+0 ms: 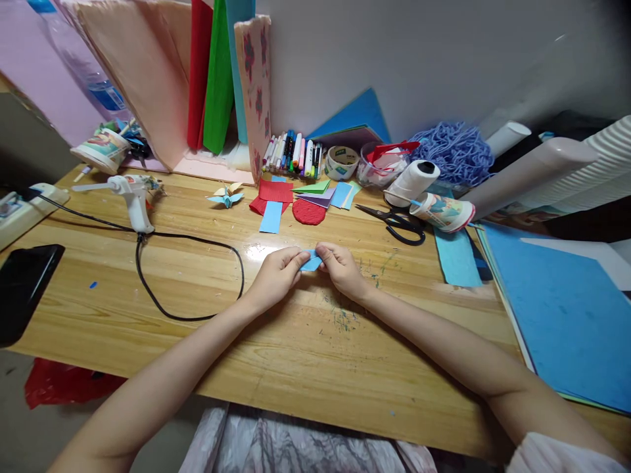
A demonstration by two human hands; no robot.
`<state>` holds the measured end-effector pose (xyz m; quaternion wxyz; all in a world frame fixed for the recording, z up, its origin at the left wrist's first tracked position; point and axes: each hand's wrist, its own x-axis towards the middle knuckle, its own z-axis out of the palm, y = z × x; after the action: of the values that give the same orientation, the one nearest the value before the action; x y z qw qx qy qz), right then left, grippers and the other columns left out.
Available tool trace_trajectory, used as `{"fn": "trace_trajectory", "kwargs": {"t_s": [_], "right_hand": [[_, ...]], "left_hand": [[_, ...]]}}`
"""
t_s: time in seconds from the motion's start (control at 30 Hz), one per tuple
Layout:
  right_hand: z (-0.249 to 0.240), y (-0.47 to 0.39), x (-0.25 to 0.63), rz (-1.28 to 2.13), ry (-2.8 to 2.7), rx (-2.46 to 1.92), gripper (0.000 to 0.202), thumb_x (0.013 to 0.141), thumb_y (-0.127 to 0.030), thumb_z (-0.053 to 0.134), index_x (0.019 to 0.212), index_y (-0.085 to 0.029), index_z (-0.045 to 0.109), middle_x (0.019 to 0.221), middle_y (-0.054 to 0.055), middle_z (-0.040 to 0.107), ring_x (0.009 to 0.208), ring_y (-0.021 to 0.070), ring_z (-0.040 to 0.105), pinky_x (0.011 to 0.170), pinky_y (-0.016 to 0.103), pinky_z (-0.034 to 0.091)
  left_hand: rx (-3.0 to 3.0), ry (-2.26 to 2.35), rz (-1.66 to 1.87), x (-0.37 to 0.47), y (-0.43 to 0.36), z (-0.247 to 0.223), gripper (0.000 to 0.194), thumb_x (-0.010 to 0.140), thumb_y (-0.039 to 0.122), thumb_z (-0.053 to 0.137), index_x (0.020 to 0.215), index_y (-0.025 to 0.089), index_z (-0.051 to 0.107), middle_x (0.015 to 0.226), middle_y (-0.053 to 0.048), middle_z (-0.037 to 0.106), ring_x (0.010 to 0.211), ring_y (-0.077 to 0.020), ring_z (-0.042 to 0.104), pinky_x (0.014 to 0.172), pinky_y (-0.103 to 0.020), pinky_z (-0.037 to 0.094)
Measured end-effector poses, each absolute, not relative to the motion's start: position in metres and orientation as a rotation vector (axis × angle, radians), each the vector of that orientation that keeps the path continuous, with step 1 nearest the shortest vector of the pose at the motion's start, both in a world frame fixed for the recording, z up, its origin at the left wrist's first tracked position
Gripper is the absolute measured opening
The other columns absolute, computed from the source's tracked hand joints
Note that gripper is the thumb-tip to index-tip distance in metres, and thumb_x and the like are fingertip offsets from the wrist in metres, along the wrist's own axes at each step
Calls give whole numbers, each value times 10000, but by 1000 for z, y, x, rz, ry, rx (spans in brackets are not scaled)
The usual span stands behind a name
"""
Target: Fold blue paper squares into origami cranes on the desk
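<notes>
A small folded piece of light blue paper is pinched between both hands, just above the middle of the wooden table. My left hand grips its left end with thumb and fingers. At the right end, my right hand closes on it the same way. Only the middle of the paper shows; the fingers cover its ends. Beyond the hands lie a blue paper strip, red paper, a round red piece and a folded paper crane.
Black-handled scissors lie at right, near a tipped paper cup. Blue paper sheets cover the right side. A glue gun stands at left, its black cord looping near my left arm. A black phone rests farther left.
</notes>
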<state>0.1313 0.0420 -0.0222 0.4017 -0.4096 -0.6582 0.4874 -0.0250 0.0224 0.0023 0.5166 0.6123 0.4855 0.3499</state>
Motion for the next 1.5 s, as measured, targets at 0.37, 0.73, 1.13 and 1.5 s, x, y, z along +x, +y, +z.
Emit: {"fn": "trace_trajectory", "kwargs": {"t_s": [0.37, 0.73, 1.13, 1.5], "right_hand": [[-24, 41, 133, 1211, -1661, -1035, 386, 891, -459, 450, 625, -181, 474, 525, -48, 410, 480, 81, 377, 493, 223, 314], [-23, 46, 142, 705, -1899, -888, 133, 822, -207, 608, 909, -232, 704, 879, 45, 659, 814, 149, 618, 712, 287, 505], [-25, 44, 142, 332, -2059, -812, 94, 818, -196, 606, 831, -191, 699, 753, 58, 671, 689, 146, 602, 610, 281, 485], [-18, 50, 149, 335, -2067, -615, 76, 814, -146, 596, 851, -178, 654, 775, 58, 650, 702, 130, 616, 610, 247, 513]], "left_hand": [[1140, 1079, 837, -32, 30, 1, 377, 667, 469, 702, 785, 118, 633, 742, -37, 668, 665, -131, 612, 669, -257, 485], [1004, 1215, 731, -32, 25, 9, 280, 692, 354, 708, 775, 96, 638, 675, -58, 695, 597, -133, 665, 559, -214, 507], [998, 1176, 724, -30, 27, -4, 264, 708, 348, 698, 737, 97, 623, 654, -61, 695, 554, -132, 659, 554, -226, 512], [1080, 1008, 722, -36, 28, 7, 362, 719, 446, 677, 784, 92, 640, 716, -74, 710, 610, -125, 665, 601, -222, 530]]}}
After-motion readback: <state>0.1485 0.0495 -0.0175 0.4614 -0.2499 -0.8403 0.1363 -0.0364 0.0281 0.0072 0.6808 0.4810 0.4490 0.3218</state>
